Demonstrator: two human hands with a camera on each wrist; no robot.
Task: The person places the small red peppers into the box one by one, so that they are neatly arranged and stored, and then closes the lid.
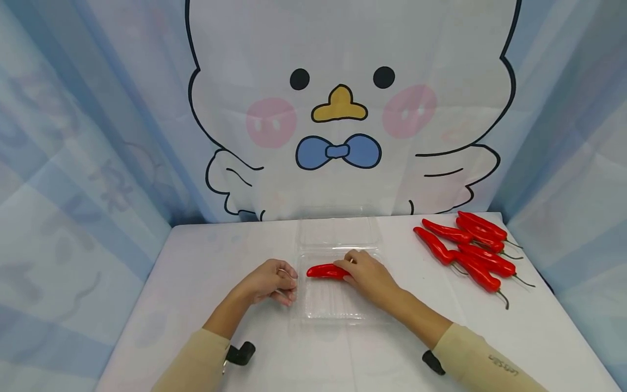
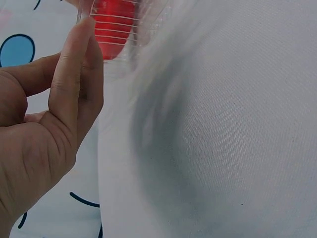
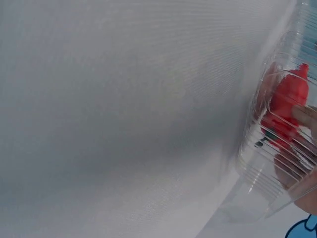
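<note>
"What was the left hand doing?"

"Fingers bent at the left rim of the clear box; I couldn't tell whether they pinched it."

"And the right hand?"

"Gripped a red pepper inside the box; other peppers lay to its right."

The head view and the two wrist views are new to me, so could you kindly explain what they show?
There is no machine here, only a person's bare left hand and right hand. The widest picture comes from a head-worn camera looking forward and down; the other two come from wrist cameras. On the white surface stands a clear plastic container, with several loose peppers lying to its right. The right hand has one red pepper in its grip, inside the container. The left hand is at the container's left edge; whether it pinches that edge is hard to tell.
</note>
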